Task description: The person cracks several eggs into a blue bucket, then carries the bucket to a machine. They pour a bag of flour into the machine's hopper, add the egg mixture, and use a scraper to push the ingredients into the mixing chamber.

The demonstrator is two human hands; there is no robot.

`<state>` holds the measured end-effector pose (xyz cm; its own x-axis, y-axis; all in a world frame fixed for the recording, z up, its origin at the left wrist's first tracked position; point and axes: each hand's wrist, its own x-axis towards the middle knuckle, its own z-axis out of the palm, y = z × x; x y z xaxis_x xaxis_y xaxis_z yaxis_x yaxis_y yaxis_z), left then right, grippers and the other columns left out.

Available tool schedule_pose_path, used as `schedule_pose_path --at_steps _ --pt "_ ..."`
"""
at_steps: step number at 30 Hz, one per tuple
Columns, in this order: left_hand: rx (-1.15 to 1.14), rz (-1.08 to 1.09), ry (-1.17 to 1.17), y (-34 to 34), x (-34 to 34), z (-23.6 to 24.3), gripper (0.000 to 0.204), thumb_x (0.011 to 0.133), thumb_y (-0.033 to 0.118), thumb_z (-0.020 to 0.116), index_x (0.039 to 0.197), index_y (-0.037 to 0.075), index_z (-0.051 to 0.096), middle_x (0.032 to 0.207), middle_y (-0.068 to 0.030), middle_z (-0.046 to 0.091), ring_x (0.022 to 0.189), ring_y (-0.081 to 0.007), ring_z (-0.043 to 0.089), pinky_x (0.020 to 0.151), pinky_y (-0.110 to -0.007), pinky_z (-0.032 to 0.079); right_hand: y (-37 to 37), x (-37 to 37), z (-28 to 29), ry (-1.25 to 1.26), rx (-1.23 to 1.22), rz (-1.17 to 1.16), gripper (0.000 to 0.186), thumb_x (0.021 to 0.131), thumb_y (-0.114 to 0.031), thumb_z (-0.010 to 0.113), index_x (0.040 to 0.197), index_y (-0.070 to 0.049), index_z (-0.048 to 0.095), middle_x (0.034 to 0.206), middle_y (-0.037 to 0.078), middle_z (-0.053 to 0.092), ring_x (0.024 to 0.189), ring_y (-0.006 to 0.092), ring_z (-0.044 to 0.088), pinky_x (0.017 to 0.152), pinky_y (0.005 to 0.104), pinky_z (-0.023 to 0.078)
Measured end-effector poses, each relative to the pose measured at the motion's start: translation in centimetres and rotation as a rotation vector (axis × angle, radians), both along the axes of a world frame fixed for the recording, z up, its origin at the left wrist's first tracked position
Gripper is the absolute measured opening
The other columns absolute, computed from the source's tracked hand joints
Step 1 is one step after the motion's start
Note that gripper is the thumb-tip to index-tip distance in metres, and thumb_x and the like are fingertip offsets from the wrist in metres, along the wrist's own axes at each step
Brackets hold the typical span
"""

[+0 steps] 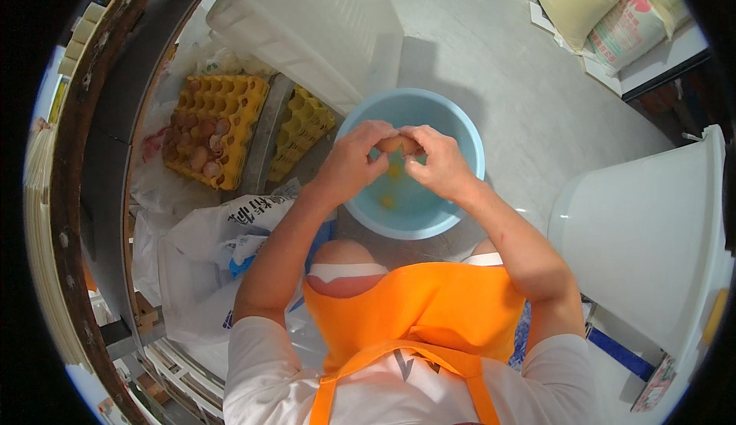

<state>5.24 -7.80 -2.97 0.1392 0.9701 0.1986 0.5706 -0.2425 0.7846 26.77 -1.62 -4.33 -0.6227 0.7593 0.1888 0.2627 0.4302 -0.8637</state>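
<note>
Clasped by left hand point(353, 158) and right hand point(443, 161), brown eggshell point(392, 144) could be splintered into the blue basin point(476, 145) below by overpressing.

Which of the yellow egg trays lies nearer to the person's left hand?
The yellow tray right of the grey bar. The other tray, left of that bar, lies farther from the left hand and holds brown shells.

Left grip point(356, 156) and right grip point(442, 162) hold an egg point(391, 144) above a basin point(431, 222)
</note>
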Motion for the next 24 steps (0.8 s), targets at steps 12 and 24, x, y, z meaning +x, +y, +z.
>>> schedule_pose_path --at_steps 12,24 --pt "-0.014 -0.004 0.008 0.3 -0.1 1.3 0.045 0.088 -0.004 0.067 0.131 0.007 0.065 0.136 -0.0096 0.065 0.112 -0.0224 0.070 0.081 -0.031 0.061 0.0 0.1 0.5 0.019 -0.049 -0.038 0.046 0.081 -0.007 0.066 0.127 0.000 0.065 0.114 0.020 0.070 0.100 0.0336 0.072 0.093 0.0419 0.057" --pt "-0.317 0.112 -0.393 0.1 0.1 -0.4 0.042 0.096 -0.001 0.065 0.136 0.010 0.065 0.123 -0.0057 0.069 0.107 -0.0146 0.068 0.078 -0.030 0.061 0.8 0.1 -0.2 0.317 -0.689 -0.041 0.043 0.089 -0.005 0.069 0.130 0.002 0.059 0.116 0.012 0.070 0.104 0.0168 0.068 0.093 0.0311 0.056"
